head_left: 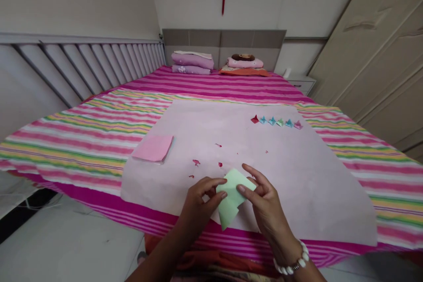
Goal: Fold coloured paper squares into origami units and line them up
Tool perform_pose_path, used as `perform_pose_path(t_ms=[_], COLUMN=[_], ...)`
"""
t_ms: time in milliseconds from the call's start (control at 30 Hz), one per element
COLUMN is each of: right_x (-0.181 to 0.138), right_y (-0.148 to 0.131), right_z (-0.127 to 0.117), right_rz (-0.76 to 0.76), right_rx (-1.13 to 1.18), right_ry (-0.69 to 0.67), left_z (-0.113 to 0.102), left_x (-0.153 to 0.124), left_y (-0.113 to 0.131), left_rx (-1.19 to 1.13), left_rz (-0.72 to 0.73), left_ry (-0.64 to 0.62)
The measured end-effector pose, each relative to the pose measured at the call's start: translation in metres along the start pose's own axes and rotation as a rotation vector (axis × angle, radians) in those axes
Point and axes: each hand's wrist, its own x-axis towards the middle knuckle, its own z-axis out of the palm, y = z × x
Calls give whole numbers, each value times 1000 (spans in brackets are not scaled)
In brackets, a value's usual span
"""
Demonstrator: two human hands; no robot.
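My left hand (201, 200) and my right hand (262, 200) both pinch a partly folded piece of light green paper (233, 196) just above the near edge of a large pale pink sheet (297, 172) spread on the bed. The left thumb and fingers grip the paper's left edge; the right thumb presses its upper right part. A white bead bracelet (292, 264) circles my right wrist. A stack of pink paper squares (153, 147) lies to the left of my hands.
A row of several small folded paper pieces (276, 121), red, blue, green and pink, sits far right on the sheet. Tiny red scraps (196, 162) dot the sheet. The striped bedspread (99, 128) carries folded blankets (192, 61) at the headboard. A wardrobe (380, 53) stands right.
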Motion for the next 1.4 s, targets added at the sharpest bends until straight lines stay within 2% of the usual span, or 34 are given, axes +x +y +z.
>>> perform_pose_path(t_ms=[133,300,467,567,667,800,900,1033,1167,1300,1400], right_x=[2,1,2,5,7,4,-1,-3,-3,-3,-2], right_y=[0,-6,-12,-15,-13,-2,9,14,11,11,13], right_z=[-9,-11,-8,-8,-7,1,10,17,17,16,14], right_rz=[-130,-203,-312,-329,-260,15,160,228,235,225,246], right_rx=[-167,-390,-648,-640,-458,-63,92,97,37,-15,-91], right_ry=[-23,-186,-200,-229,-229,-212,-225,-173,-133,-107,-153], left_z=[-2,-5,-10,-10,-7,0,5,7,4,-1,-6], left_x=[2,4,7,8,9,8,6,2,1,2,6], left_y=[-1,-3,-9,-13,-15,-16,-15,-18,-24,-25,-19], left_rx=[-11,-10,-2,-50,-176,-348,-378,-377,-400,-420,-324], left_rz=[-1,18,-14,-39,-88,-302,-328,-282,-316,-366,-340], left_ry=[38,31,18,19,21,30,90,120,152,47,-77])
